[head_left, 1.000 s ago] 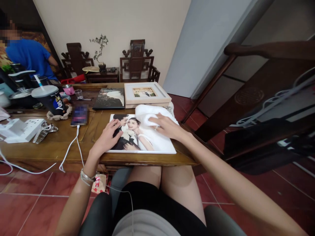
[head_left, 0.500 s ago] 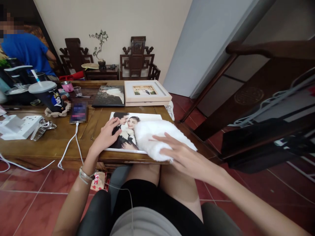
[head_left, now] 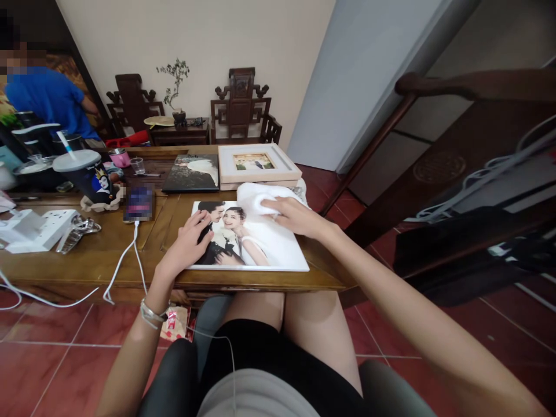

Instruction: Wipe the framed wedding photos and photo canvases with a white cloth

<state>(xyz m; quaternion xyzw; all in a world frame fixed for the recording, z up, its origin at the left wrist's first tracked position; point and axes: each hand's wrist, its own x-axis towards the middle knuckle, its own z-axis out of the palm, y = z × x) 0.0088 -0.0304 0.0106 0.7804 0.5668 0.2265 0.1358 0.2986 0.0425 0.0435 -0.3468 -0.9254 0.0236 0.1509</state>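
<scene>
Evidently found the work mid-course: sighted a white towel (head_left: 252,200) pressed over the far right part of a flat photo (head_left: 247,246), and judged this to be wiping under way, not finished. Could not establish the share already wiped; made out no smear or streak. Recorded the left part, with the pictured pair, and the near right corner as uncovered by the towel, the far right as covered.

Located the photo on the wooden table (head_left: 87,266), near its front edge, nearer than a framed picture (head_left: 260,164) and a dark photo (head_left: 191,176). Noted its printed face up, long axis running left to right, roughly parallel to the table's front edge, top of the picture pointing away from the person.

Found the left hand (head_left: 189,242) laid on the photo's left edge, fingers spread, thumb apart, clamped on nothing, perhaps steadying. Found the right hand (head_left: 295,215) clamped on a fold of the towel; could not see the underside of that grip. Traced the towel past the photo's far edge towards the framed picture; could not tell touching from just apart. Logged a phone (head_left: 139,204) to the left of the photo.
</scene>
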